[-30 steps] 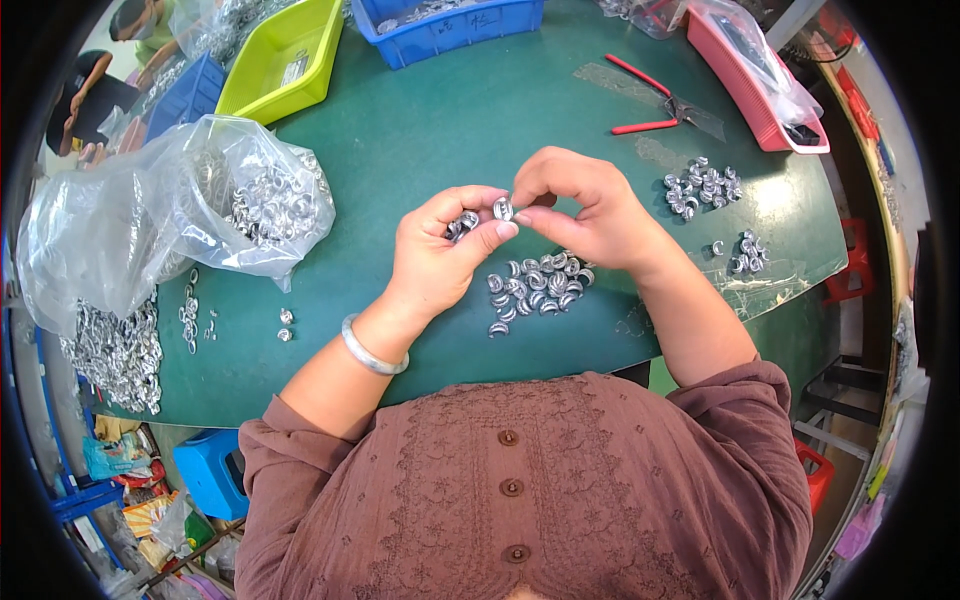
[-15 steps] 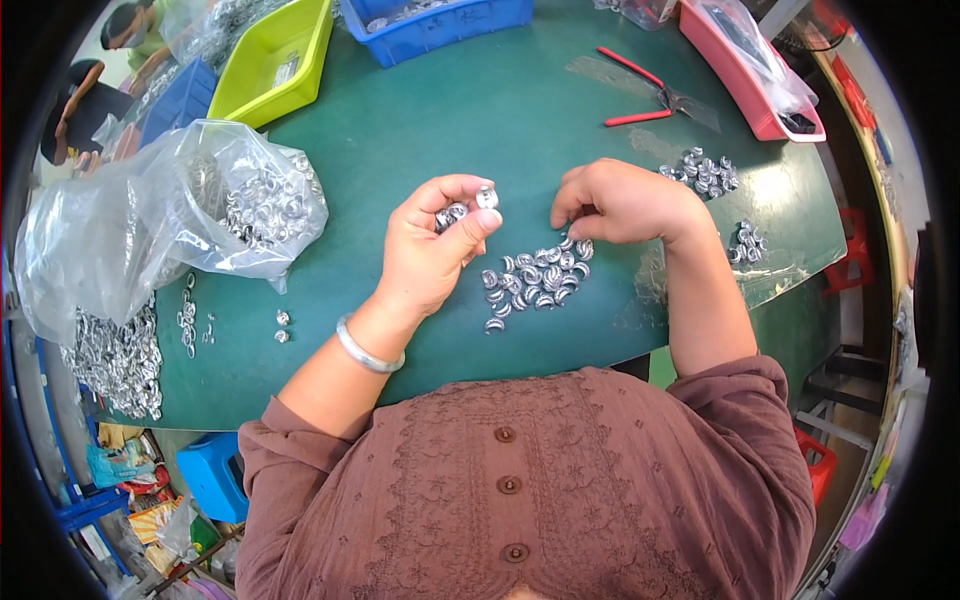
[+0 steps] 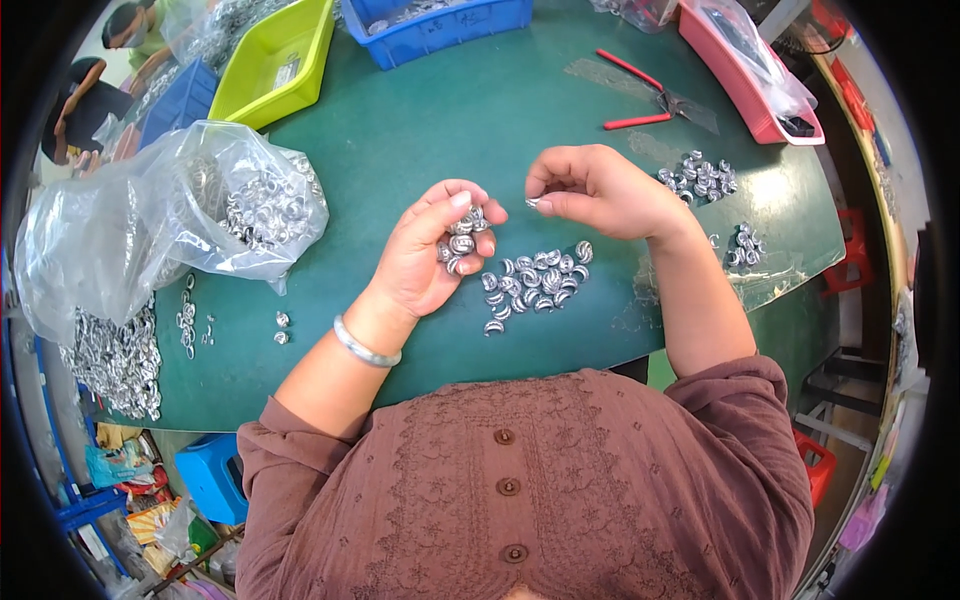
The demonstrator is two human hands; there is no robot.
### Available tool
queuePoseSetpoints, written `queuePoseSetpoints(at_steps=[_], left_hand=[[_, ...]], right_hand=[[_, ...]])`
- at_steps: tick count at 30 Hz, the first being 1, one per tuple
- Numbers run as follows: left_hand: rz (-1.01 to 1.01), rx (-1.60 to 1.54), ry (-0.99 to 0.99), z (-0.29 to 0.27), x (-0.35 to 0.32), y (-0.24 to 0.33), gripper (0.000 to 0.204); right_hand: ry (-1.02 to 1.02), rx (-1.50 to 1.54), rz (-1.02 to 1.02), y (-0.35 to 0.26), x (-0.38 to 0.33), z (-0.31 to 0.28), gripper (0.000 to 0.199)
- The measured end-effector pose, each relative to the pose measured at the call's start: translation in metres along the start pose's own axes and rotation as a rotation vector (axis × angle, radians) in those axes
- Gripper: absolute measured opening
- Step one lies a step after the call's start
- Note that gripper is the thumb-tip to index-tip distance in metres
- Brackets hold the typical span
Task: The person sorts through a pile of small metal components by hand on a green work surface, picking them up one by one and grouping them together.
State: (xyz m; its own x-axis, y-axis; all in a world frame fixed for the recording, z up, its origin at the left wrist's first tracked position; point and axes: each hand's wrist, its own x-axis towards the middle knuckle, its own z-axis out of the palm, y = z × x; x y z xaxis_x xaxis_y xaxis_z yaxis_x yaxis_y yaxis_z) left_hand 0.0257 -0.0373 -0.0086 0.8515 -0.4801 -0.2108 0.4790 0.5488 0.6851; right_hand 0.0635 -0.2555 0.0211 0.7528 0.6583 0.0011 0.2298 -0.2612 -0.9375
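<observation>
My left hand (image 3: 425, 245), a light bangle at its wrist, is curled round several silvery ribbed metal pieces (image 3: 461, 243) that show between palm and fingers. To its right, my right hand (image 3: 595, 192) pinches one small shiny metal piece (image 3: 533, 202) between thumb and forefinger, above the table. Below and between the hands lies a loose pile of curved ribbed metal pieces (image 3: 540, 280) on the green tabletop. The exact shape of the pinched piece is too small to make out.
A clear plastic bag (image 3: 265, 205) of metal parts lies at left, beside a heap of chain-like links (image 3: 115, 360). Red-handled pliers (image 3: 660, 95) rest far right near a pink bin (image 3: 750, 75). Yellow-green (image 3: 272, 65) and blue (image 3: 440, 30) bins stand at the back. Two smaller clusters (image 3: 700, 178) lie at right.
My right hand has lifted from the pile and moved left and up with a small piece. My left hand has turned, showing more of the pieces it holds.
</observation>
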Motion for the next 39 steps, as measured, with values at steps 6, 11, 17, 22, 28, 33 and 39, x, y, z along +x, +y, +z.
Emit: queuePoseSetpoints(at_steps=[6, 11, 17, 22, 28, 33, 39], left_hand=[[-0.078, 0.190, 0.123, 0.006, -0.001, -0.003, 0.016], [-0.094, 0.298, 0.112, 0.012, -0.003, -0.005, 0.019], [-0.096, 0.236, 0.112, 0.011, -0.002, -0.007, 0.017], [-0.114, 0.177, 0.067, 0.008, -0.001, -0.006, 0.017], [-0.103, 0.167, 0.012, 0.003, 0.000, -0.003, 0.015], [-0.060, 0.330, -0.030, 0.005, 0.000, 0.001, 0.018], [-0.115, 0.347, -0.059, 0.001, -0.002, 0.004, 0.017]], right_hand=[[0.058, 0.191, -0.072, -0.001, 0.003, 0.013, 0.016], [0.153, -0.047, -0.252, -0.005, 0.004, 0.024, 0.025], [0.207, -0.079, -0.349, -0.004, 0.006, 0.033, 0.032], [0.212, -0.070, -0.374, -0.005, 0.007, 0.036, 0.032], [0.180, -0.058, -0.374, -0.007, 0.006, 0.036, 0.031], [0.177, -0.110, -0.449, -0.006, 0.008, 0.035, 0.027], [0.177, -0.110, -0.480, -0.009, 0.007, 0.036, 0.022]])
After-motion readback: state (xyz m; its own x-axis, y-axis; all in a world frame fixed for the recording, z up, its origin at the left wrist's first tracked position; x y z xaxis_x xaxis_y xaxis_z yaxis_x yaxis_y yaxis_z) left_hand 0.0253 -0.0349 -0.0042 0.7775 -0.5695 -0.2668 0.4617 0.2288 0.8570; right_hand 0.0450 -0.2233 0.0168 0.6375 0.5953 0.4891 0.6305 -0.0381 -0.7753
